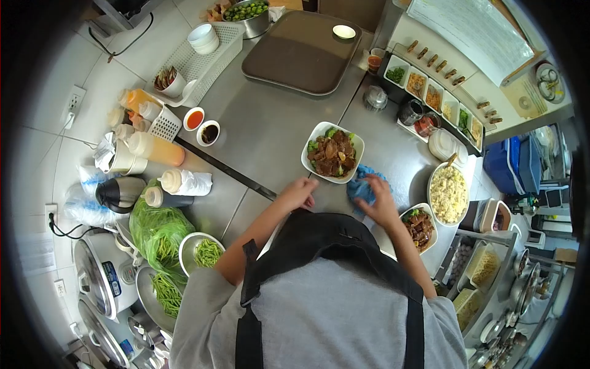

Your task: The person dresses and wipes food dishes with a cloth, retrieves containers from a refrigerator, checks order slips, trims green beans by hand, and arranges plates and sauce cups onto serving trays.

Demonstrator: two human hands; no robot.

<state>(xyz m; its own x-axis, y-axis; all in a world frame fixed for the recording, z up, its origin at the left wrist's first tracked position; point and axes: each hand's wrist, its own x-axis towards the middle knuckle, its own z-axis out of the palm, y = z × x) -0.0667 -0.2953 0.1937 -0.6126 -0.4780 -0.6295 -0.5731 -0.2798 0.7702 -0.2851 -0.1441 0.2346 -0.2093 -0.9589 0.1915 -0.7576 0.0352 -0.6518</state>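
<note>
A white squarish bowl (305,161) holds sliced brown meat with broccoli and stands on the steel counter. My left hand (298,194) is just below the bowl's near left corner, its fingers loosely bent and apart, with nothing visible in them. Whether a fingertip touches the bowl, I cannot tell. To the right of the bowl, my right hand (380,204) has its fingers curved over a crumpled blue cloth (362,184). A second bowl of meat and broccoli (419,230) sits beside my right forearm, partly hidden by it.
A brown tray (289,55) lies at the far side. Two sauce cups (209,132) stand to the left, near squeeze bottles (157,147). On the right are a big bowl of fried rice (448,194) and a garnish rack (433,98). Green beans (208,253) fill a metal bowl at left.
</note>
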